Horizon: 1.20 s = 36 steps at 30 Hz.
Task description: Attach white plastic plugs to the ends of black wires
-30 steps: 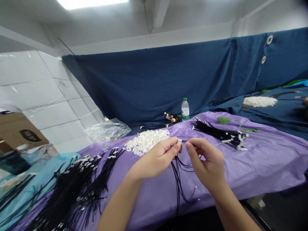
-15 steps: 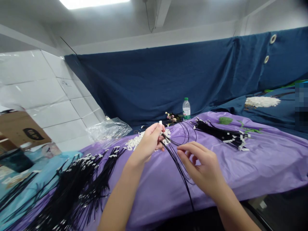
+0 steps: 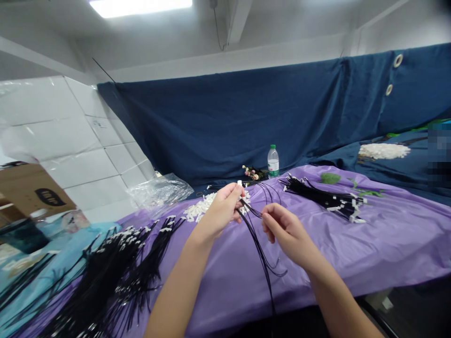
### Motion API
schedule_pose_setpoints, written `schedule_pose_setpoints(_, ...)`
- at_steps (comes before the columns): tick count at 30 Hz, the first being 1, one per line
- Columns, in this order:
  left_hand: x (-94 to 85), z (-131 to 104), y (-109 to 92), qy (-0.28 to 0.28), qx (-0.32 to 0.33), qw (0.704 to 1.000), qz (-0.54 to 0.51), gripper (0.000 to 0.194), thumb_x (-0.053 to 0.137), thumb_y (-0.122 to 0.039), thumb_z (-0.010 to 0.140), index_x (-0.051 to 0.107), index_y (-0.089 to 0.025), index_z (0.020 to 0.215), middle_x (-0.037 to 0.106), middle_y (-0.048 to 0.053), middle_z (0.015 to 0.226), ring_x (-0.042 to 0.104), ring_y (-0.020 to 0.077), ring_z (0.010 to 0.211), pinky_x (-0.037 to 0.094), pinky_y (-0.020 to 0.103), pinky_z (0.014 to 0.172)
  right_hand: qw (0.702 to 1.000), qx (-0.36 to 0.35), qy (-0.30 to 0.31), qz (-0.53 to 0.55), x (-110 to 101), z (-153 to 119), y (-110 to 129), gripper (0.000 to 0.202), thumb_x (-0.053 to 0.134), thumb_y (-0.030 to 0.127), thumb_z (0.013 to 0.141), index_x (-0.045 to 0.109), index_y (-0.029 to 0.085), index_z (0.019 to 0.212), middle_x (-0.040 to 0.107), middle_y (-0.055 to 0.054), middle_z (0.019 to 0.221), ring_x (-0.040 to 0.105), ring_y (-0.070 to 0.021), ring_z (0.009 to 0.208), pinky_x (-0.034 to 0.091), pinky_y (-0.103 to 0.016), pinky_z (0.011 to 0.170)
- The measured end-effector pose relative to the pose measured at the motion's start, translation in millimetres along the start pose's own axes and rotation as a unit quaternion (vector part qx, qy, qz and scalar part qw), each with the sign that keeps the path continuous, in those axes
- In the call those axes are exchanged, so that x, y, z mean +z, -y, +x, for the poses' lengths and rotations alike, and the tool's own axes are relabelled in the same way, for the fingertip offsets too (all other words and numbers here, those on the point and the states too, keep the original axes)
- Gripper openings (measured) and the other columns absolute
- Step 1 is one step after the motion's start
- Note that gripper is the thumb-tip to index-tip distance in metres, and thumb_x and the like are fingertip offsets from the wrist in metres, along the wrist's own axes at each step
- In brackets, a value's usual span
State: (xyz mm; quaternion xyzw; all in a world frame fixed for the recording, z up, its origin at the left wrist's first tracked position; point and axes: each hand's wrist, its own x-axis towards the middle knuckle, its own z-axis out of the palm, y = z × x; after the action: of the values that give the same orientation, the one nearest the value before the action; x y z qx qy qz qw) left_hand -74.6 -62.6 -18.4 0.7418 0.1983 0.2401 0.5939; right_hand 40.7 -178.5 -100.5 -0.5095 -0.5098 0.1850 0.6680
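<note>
While left hand (image 3: pixel 221 209) and right hand (image 3: pixel 284 229) pinch them, cables (image 3: pixel 260 251) droop: thin, black, curved.

The left hand (image 3: pixel 223 206) hides the lower part of a white piece (image 3: pixel 240 182) and the upper ends of black cables (image 3: pixel 261 252); the right hand (image 3: pixel 287 230) masks the spot it pinches. The frame's edge crops a cardboard box (image 3: pixel 31 188) at 9 o'clock and a dark bundle (image 3: pixel 88 281) at 8.
</note>
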Motion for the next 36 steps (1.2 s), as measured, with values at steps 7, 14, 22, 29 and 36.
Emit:
schedule_pose_setpoints(7, -7.4, 4, 2, -0.004, 0.018, 0.999, 0.038, 0.032, 0.044, -0.048, 0.092, 0.046, -0.018, 0.080, 0.030, -0.006, 0.062, 0.027, 0.0036, 0.044, 0.033, 0.016, 0.043, 0.954, 0.057, 0.027, 0.292, -46, 2, 5, 0.020, 0.061, 0.036, 0.084, 0.050, 0.020, 0.084, 0.052, 0.002, 0.070, 0.051, -0.0100, 0.045, 0.038, -0.021, 0.037)
schedule_pose_setpoints(14, -9.6, 2, 1, 0.010, 0.012, 0.999, 0.051, 0.036, 0.042, -0.052, 0.093, 0.047, -0.018, 0.081, 0.029, -0.006, 0.064, 0.027, 0.0040, 0.046, 0.029, 0.016, 0.044, 0.927, -0.040, -0.131, 0.350, -74, 7, -2, 0.024, 0.072, 0.047, 0.077, 0.063, 0.027, 0.086, 0.040, 0.007, 0.063, 0.034, -0.0055, 0.042, 0.026, -0.016, 0.034)
schedule_pose_setpoints(22, -2.2, -3, 0, 0.037, 0.016, 0.997, 0.060, 0.034, 0.043, -0.049, 0.093, 0.050, -0.017, 0.082, 0.032, -0.005, 0.063, 0.028, 0.0050, 0.048, 0.032, 0.018, 0.046, 0.831, -0.123, -0.131, 0.526, -75, 3, 6, 0.014, 0.082, 0.044, 0.067, 0.073, 0.035, 0.073, 0.049, 0.007, 0.068, 0.050, -0.0039, 0.061, 0.053, -0.019, 0.066)
schedule_pose_setpoints(29, 2.4, -6, 1, 0.076, 0.003, 0.996, 0.041, 0.032, 0.043, -0.044, 0.093, 0.050, -0.017, 0.079, 0.032, -0.006, 0.060, 0.029, 0.0045, 0.046, 0.034, 0.018, 0.047, 0.968, -0.151, 0.017, 0.198, -47, -11, 11, 0.018, 0.064, 0.030, 0.089, 0.073, 0.034, 0.104, 0.035, 0.006, 0.056, 0.031, -0.0053, 0.042, 0.024, -0.019, 0.037)
schedule_pose_setpoints(36, 6.3, -8, -3, 0.121, -0.013, 0.992, -0.021, 0.026, 0.042, -0.033, 0.090, 0.047, -0.017, 0.071, 0.027, -0.006, 0.056, 0.023, 0.0051, 0.044, 0.033, 0.016, 0.042, 0.948, -0.208, -0.115, -0.209, -19, -9, 15, 0.015, 0.061, 0.018, 0.089, 0.074, 0.016, 0.095, 0.045, 0.002, 0.060, 0.043, -0.0077, 0.054, 0.033, -0.023, 0.048)
